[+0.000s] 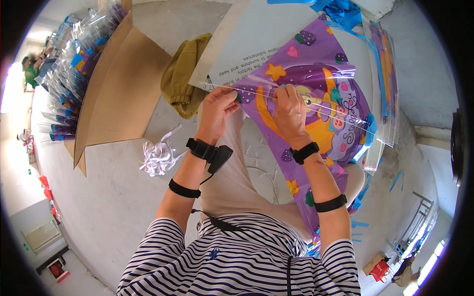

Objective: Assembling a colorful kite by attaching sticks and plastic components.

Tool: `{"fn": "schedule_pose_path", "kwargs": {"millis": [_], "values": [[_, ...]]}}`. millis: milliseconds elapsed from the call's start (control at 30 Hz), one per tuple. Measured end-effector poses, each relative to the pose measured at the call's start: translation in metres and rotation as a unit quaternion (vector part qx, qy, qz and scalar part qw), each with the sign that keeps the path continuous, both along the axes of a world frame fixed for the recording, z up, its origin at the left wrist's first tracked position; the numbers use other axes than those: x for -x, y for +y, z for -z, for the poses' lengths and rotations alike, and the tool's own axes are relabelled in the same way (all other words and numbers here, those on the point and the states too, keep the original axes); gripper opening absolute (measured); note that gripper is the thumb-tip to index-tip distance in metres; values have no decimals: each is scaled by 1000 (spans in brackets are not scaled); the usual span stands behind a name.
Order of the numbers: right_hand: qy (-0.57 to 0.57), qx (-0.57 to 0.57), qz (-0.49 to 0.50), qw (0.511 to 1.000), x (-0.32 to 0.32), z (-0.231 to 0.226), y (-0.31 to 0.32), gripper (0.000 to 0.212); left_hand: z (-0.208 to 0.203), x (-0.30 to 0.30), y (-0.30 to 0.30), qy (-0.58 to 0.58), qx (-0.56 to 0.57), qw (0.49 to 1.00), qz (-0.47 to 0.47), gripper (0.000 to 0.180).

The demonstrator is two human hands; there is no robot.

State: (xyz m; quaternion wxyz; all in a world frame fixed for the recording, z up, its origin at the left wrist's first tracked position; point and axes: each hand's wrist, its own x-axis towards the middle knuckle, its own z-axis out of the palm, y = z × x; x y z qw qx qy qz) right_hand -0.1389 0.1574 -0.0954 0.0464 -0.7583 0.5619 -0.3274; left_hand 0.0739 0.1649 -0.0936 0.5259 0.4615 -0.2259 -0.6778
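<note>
A purple kite (281, 116) with a cartoon print, stars and hearts spreads over my right thigh and a white printed panel. A thin white rod (330, 108) runs across it from its left corner toward the right edge. My left hand (216, 109) is closed in a pinch on the kite's left corner, by the rod's end. My right hand (290, 112) has its fingers pinched together on the rod, over the kite's upper middle. The fingertips partly hide what they grip. Blue ribbon (343, 15) lies bunched beyond the kite's far corner.
A cardboard box (126, 89) at left holds many clear-bagged items (74, 74). Khaki cloth (185, 74) lies beside the white panel (252, 37). A tangle of white ribbon (158, 157) rests on the floor. Clear flat packages (387, 81) stand at right.
</note>
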Motion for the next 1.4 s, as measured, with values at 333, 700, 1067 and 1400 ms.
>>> {"fn": "schedule_pose_path", "kwargs": {"millis": [333, 700, 1067, 1400], "values": [[-4, 2, 6, 1000, 2, -2, 1, 8, 7, -2, -1, -14, 13, 1000, 3, 7], [-16, 25, -3, 1000, 0, 4, 8, 14, -1, -3, -8, -75, -30, 997, -6, 14], [-28, -29, 61, 997, 81, 12, 35, 20, 4, -10, -39, -133, -88, 987, 14, 17], [-39, -48, 147, 987, 149, 19, 41, 29, 3, -12, -40, -131, -92, 987, 23, 16]]}}
